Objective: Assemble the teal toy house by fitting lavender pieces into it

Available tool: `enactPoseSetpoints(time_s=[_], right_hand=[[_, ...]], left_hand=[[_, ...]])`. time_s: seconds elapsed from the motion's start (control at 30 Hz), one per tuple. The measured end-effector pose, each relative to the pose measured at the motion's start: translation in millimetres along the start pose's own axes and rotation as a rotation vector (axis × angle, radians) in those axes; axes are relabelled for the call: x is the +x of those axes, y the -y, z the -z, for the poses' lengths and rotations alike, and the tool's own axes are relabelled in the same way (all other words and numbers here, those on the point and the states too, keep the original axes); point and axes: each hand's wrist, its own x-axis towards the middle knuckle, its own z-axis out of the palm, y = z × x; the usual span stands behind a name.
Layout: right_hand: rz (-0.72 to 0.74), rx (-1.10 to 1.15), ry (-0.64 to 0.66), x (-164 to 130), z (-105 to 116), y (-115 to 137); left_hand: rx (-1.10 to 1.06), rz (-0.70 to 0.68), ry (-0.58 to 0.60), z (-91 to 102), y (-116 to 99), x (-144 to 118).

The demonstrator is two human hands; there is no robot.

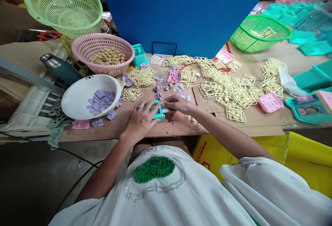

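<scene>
My left hand (140,119) is closed around a small teal plastic box (159,114) near the table's front edge, its fingers lying over the top. At the box's right side, my right hand (178,103) pinches a small clear-and-white plastic piece (164,109), partly hidden by the fingertips. Just beyond the hands lie small purple parts (158,95), a round purple piece (166,88) and clear plastic pieces (177,88). A bag of pink parts (173,76) lies farther back.
Cream sprue frames (228,86) spread across the table. At left stand a white bowl (75,98) of purple pieces, a pink basket (103,68) of tan pieces and a flask (61,68). A blue panel (181,15) rises behind; a green basket (259,43) and teal trays (315,75) are right.
</scene>
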Motion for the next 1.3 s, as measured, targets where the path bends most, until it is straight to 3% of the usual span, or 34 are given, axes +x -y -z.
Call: enactPoseSetpoints(time_s=[0.1, 0.3, 0.5, 0.7, 0.83, 0.93, 1.0, 1.13, 1.3], right_hand=[[-0.005, 0.083, -0.065, -3.4, -8.3, -6.3], [-0.054, 0.288, -0.027, -5.6, -20.1, -16.0], [0.041, 0.092, -0.180, -2.0, -19.2, -6.8], [-0.026, 0.344, -0.080, -1.8, -23.4, -19.4], [0.001, 0.323, -0.076, -2.3, -24.0, -19.7], [0.022, 0.302, -0.091, -4.6, -24.7, -15.8], [0.036, 0.306, -0.106, -7.3, -26.4, -14.0], [0.038, 0.313, -0.121, -10.5, -29.4, -14.0], [0.022, 0.304, -0.148, -9.3, -29.5, -16.9]], left_hand=[[-0.005, 0.001, -0.008, -2.6, -0.5, 0.0], [-0.015, 0.034, -0.021, -6.8, -2.1, 1.4], [-0.036, 0.022, -0.020, -6.2, -0.9, 0.8], [-0.038, 0.034, -0.017, -6.2, -2.4, 2.9], [-0.134, 0.021, -0.147, -15.5, 6.1, -4.6], [-0.288, 0.170, -0.362, -32.1, 18.4, -16.1], [-0.408, 0.269, -0.437, -44.9, 26.4, -22.9], [-0.501, 0.282, -0.456, -60.5, 36.0, -28.5], [-0.516, 0.245, -0.485, -60.1, 38.2, -27.7]])
